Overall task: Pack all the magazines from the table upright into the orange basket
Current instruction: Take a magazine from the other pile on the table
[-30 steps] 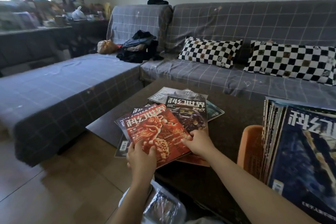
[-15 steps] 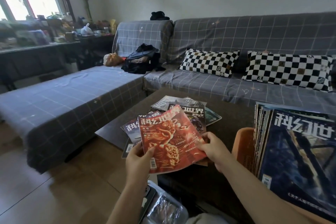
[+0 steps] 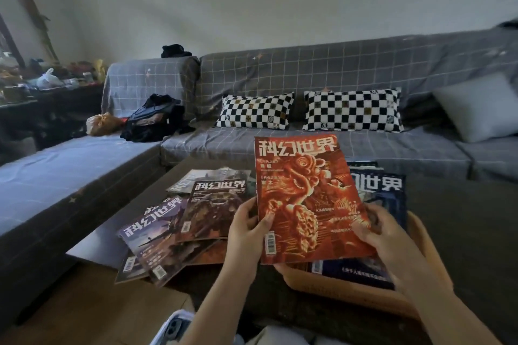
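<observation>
I hold a red magazine [image 3: 305,199] upright in both hands, just in front of the orange basket [image 3: 356,293]. My left hand [image 3: 248,230] grips its lower left edge and my right hand [image 3: 378,235] its lower right edge. Several dark blue magazines [image 3: 378,185] stand upright in the basket behind the red one. More magazines [image 3: 179,221] lie fanned out flat on the dark table [image 3: 462,232], to the left of my hands.
A grey checked sofa [image 3: 280,81] wraps round the table's far and left sides, with two chequered cushions [image 3: 255,110], a grey pillow [image 3: 482,105] and a dark pile of clothes [image 3: 157,117]. A phone [image 3: 175,329] lies on my lap.
Both hands have lifted the red magazine off the pile, stood it upright and carried it right, in front of the basket. My view has swung to the right.
</observation>
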A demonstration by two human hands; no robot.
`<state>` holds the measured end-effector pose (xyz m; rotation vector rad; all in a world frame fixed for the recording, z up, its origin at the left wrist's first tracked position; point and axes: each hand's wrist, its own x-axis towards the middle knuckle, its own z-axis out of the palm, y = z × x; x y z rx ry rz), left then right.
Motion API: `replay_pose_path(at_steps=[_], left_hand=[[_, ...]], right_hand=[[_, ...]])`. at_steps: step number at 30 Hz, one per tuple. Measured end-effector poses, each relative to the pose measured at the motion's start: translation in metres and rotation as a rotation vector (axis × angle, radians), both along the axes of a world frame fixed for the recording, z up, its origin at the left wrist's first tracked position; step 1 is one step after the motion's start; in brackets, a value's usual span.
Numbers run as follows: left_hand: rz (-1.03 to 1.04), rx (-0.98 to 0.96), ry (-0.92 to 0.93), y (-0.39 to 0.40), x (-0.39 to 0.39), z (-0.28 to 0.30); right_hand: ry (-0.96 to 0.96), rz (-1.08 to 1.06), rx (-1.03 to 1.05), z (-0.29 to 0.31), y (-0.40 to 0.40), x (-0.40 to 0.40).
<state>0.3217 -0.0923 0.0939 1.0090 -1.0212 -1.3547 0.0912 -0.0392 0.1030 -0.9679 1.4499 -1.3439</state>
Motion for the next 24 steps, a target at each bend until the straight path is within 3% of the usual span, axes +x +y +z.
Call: replay_pose_path(at_steps=[3, 6, 10, 16, 19, 24], left_hand=[[-0.093, 0.036, -0.047, -0.005, -0.042, -0.006], [-0.125, -0.013, -0.214, -0.010, -0.076, -0.014], [-0.158, -0.004, -0.395, -0.014, -0.100, -0.025], [-0.057, -0.070, -0.746, -0.021, -0.104, -0.037], [0.009, -0.084, -0.796, -0.019, -0.102, -0.039], [0.010, -0.088, -0.832, -0.016, -0.098, -0.040]], right_hand=[[0.053, -0.093, 0.033, -0.002, 0.017, -0.035], [0.071, -0.100, 0.098, -0.007, 0.029, -0.059], [0.345, -0.187, 0.201, -0.016, 0.032, -0.068], [0.703, -0.123, 0.259, -0.025, 0.030, -0.062], [0.826, -0.062, 0.243, -0.024, 0.032, -0.056], [0.820, -0.082, 0.206, -0.024, 0.032, -0.050]])
